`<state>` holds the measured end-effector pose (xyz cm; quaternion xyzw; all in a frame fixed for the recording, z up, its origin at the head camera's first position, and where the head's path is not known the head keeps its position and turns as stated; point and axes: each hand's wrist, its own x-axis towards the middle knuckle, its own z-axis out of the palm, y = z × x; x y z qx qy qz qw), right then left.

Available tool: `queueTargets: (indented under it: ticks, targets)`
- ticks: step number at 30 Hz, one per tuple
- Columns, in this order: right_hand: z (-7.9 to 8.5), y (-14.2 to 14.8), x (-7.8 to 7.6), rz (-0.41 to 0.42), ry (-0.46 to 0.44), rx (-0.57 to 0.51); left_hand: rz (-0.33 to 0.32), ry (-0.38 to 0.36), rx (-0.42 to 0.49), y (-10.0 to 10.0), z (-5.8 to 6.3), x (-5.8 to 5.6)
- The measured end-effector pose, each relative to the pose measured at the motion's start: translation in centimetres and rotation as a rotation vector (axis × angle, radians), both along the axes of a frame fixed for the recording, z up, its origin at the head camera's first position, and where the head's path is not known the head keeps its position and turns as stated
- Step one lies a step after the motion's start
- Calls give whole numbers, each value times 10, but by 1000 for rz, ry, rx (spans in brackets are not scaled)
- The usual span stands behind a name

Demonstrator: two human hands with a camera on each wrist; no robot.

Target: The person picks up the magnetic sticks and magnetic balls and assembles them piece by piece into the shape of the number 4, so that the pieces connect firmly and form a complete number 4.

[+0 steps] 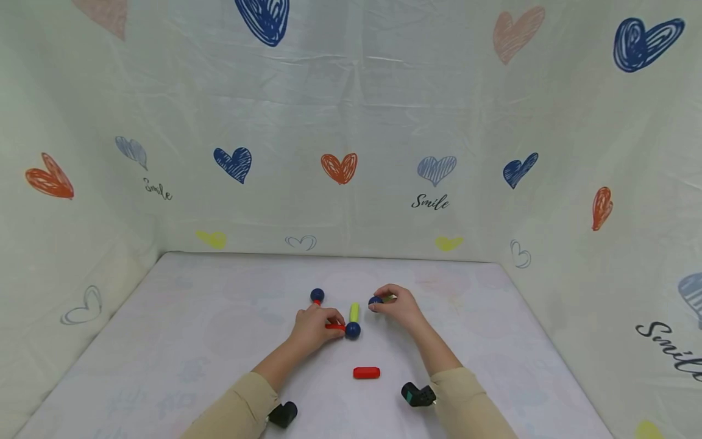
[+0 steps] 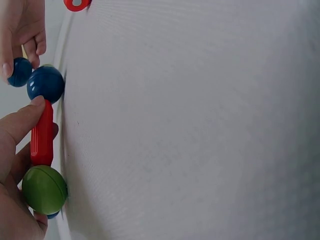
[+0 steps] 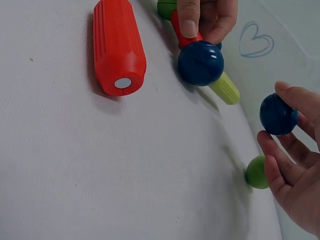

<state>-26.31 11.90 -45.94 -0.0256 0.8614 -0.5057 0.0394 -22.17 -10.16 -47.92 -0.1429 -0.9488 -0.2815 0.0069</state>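
Observation:
My left hand grips a red rod between thumb and fingers. A dark blue ball sits at one end of that rod, a green ball at the other. From the blue ball a yellow-green rod points away. Beyond the hand is another blue ball with a bit of red at it. To the right, my right hand pinches a further blue ball between thumb and fingers, apart from the joined pieces. Something yellow-green shows within its fingers, partly hidden.
A loose red rod lies on the white tabletop, nearer than both hands. In the right wrist view a green ball shows past the right fingers. A heart-printed curtain surrounds the table. Black devices sit at both wrists.

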Motion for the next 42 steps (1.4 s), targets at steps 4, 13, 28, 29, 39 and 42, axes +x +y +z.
queueTargets:
  ticks: [4, 13, 28, 29, 39, 42]
  targets:
    - [-2, -4, -2, -3, 4, -6, -9, 4, 14, -1, 0, 0]
    - [-5, -11, -6, -22, 23, -10, -15, -4, 31, -2, -2, -1]
    - [-9, -17, -12, -40, 25, -86, -15, -18, 38, -2, -2, -2]
    - [-9, -18, -12, -36, 28, -91, -15, -19, 38, -2, -2, -2]
    - [-11, -22, -15, -3, 51, -117, -10, -16, 37, -2, -1, -1]
    - [-12, -24, -16, -3, 53, -112, -9, -13, 36, -1, -2, -2]
